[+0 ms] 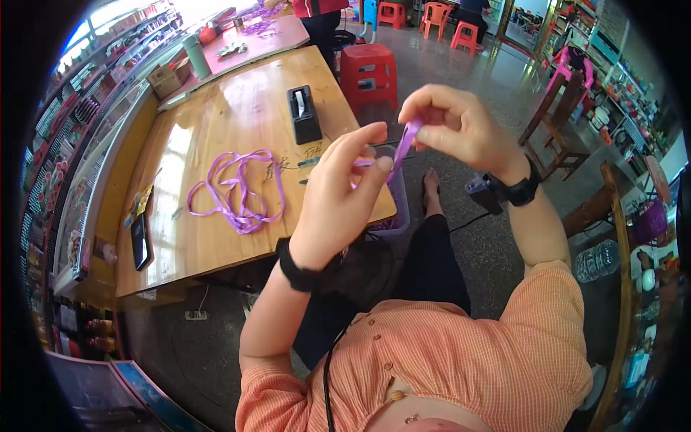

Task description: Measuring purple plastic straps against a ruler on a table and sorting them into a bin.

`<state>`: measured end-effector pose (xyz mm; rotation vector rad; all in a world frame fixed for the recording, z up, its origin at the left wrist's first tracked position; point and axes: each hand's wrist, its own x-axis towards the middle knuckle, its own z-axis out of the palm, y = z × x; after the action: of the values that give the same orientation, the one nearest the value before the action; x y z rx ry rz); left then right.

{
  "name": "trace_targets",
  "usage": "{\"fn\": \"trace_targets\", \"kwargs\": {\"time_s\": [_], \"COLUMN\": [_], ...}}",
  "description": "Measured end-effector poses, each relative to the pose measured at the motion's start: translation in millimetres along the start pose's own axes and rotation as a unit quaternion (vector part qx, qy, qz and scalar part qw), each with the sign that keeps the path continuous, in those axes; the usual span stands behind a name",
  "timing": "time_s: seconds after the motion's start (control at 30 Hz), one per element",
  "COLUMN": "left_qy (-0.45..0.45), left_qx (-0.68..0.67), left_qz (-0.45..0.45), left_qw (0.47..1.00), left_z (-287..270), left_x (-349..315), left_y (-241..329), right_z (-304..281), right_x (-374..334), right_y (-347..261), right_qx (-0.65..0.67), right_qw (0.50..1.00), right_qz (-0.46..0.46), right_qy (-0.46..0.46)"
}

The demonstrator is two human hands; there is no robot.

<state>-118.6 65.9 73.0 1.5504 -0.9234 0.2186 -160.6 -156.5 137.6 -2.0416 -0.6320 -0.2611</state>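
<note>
A purple ribbon (pixel 404 147) is stretched between my two hands, held up past the table's right edge. My left hand (pixel 344 180) pinches its lower part between thumb and fingers. The upper end is gripped by my right hand (pixel 461 133), thumb against curled fingers. More purple ribbon (pixel 245 201) lies in loose loops on the wooden table (pixel 194 248), left of my left hand. Behind my hands, partly hidden, stands a clear plastic bin (pixel 400 205) beside the table.
A black tape dispenser (pixel 305 119) stands on the table, and a phone (pixel 142 241) lies near its left edge. Beyond are a green bottle (pixel 195 56) and a cardboard box (pixel 164 81). A red stool (pixel 368 75) stands past the table; a wooden chair (pixel 558 129) is at right.
</note>
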Motion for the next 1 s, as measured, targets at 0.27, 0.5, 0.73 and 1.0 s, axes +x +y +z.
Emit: {"fn": "trace_targets", "kwargs": {"time_s": [0.27,0.5,0.73,1.0], "left_qy": [-0.188,-0.236,-0.260,-0.244], "left_qx": [-0.146,-0.031,0.011,0.107], "left_qz": [-0.156,-0.177,-0.145,-0.144], "left_qw": [0.959,0.955,0.955,0.953], "left_z": [66.3,119.6,139.8,85.4], "left_x": [19.1,27.9,24.4,54.8], "left_y": [-41.9,-50.4,-70.8,-99.5], "right_z": [-30.4,-47.9,-49.1,-21.0], "right_x": [-50.9,-75.4,-81.6,-33.7], "right_y": [41.0,79.1,179.1,244.6], "right_qx": [-0.080,-0.220,-0.251,-0.286], "right_qw": [0.996,0.973,0.963,0.953], "right_qz": [0.016,-0.012,-0.031,-0.047], "right_qy": [0.022,0.064,0.089,0.091]}}
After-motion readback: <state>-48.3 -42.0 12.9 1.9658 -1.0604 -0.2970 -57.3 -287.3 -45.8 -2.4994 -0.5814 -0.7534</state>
